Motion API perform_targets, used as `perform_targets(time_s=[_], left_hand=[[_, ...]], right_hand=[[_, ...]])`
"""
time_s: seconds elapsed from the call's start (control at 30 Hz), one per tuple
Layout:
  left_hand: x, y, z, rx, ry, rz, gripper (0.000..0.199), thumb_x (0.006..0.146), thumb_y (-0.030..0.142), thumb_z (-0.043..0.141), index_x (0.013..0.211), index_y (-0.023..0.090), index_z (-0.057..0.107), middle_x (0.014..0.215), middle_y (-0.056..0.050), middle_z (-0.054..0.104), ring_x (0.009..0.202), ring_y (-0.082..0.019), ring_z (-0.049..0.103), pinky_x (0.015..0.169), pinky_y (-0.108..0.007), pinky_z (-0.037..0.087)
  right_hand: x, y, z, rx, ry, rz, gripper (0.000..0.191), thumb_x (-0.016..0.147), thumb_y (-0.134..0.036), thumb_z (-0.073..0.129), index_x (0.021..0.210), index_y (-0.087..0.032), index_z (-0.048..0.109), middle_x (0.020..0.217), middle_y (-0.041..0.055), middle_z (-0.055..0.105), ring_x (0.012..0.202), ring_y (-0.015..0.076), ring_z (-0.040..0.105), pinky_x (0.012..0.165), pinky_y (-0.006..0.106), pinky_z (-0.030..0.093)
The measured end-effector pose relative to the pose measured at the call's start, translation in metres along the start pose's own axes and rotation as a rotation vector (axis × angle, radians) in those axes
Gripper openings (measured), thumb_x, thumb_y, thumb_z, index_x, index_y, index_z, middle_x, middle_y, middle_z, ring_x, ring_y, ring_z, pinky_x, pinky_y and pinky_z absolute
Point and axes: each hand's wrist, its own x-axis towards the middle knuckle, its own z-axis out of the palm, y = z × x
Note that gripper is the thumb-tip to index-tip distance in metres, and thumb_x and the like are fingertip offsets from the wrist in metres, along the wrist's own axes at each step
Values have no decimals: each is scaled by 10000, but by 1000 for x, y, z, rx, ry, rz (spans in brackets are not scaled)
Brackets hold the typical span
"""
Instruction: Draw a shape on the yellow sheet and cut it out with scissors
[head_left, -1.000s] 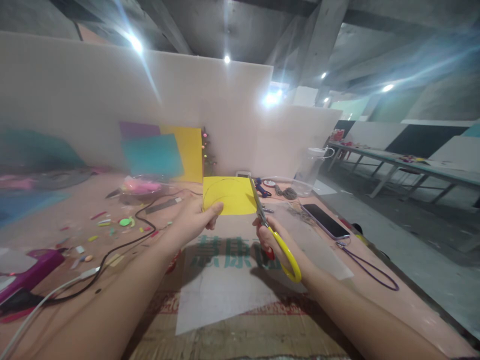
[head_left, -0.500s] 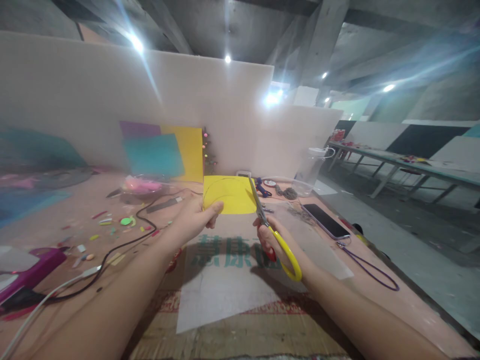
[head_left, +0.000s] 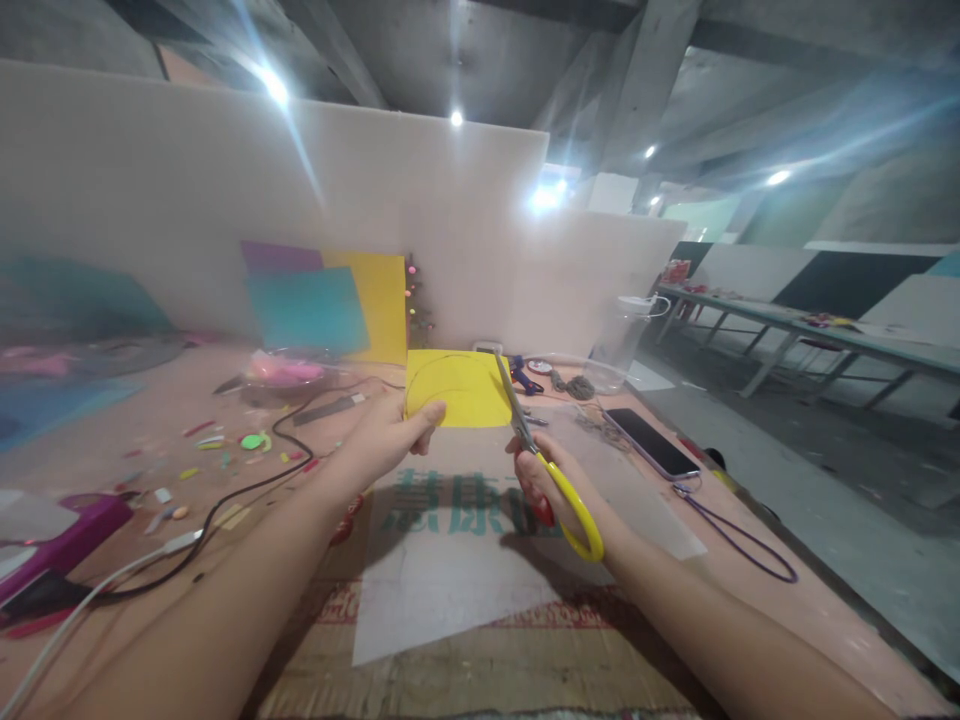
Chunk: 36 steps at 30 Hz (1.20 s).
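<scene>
My left hand (head_left: 421, 428) pinches the lower left corner of a yellow sheet (head_left: 469, 390), thumb on top. Curved lines are drawn on the sheet. Scissors with yellow and red handles (head_left: 576, 505) are in my right hand (head_left: 551, 475), its fingers wrapped round the handles. The scissor blades point up and away, at the right edge of the sheet. Below both hands lies a translucent sheet (head_left: 427, 600) over a surface with large green characters.
On the right lie a phone (head_left: 652, 442) with a purple strap and, behind it, a clear lidded container (head_left: 622, 345). Coloured scraps, a black cable (head_left: 259, 488) and a magenta-and-white device (head_left: 67, 540) are at left. Coloured sheets (head_left: 307, 310) lean against the back panel.
The scissor blades have shifted very slightly against the right edge of the yellow sheet. Both hands keep nearly the same place and hold.
</scene>
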Motion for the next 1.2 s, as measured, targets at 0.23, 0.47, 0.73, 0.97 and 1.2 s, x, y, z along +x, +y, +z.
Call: perform_targets(time_s=[0.23,0.47,0.73,0.97,1.2], left_hand=[[0,1,-1,8,2,5,508,869,585,499,541,197,519,513,-8,544,501,-138,518,536,-256,409],[0,4,-2,29,37,-31,494,838,605,517,553,201,517,511,-12,551,499,-146,519,538,-263,406],[-2,8,-3,43,70,-54,469,830,596,517,584,197,515,529,-10,565,520,-149,534,555,-267,408],[-2,7,-4,18,73,-43,469,840,590,530,591,193,525,534,-8,570,524,-147,536,548,-261,403],[-1,7,-7,36,98,-23,464,842,578,530,578,196,513,533,-15,574,528,-150,545,547,-261,418]], right_hand=[[-2,-3,1,-33,14,8,499,845,-680,584,995,-207,530,586,-83,366,453,75,316,414,210,291],[0,-2,1,-29,15,14,500,834,-681,595,995,-211,535,574,-84,357,441,76,302,404,215,277],[-2,-3,1,-49,19,16,491,842,-671,589,994,-207,542,573,-86,357,437,75,305,405,217,281],[0,-2,0,-90,39,3,492,827,-666,609,970,-198,562,618,-62,394,478,80,329,430,219,298],[1,0,-1,-65,19,22,459,840,-636,610,986,-204,556,566,-88,337,440,76,282,396,212,261]])
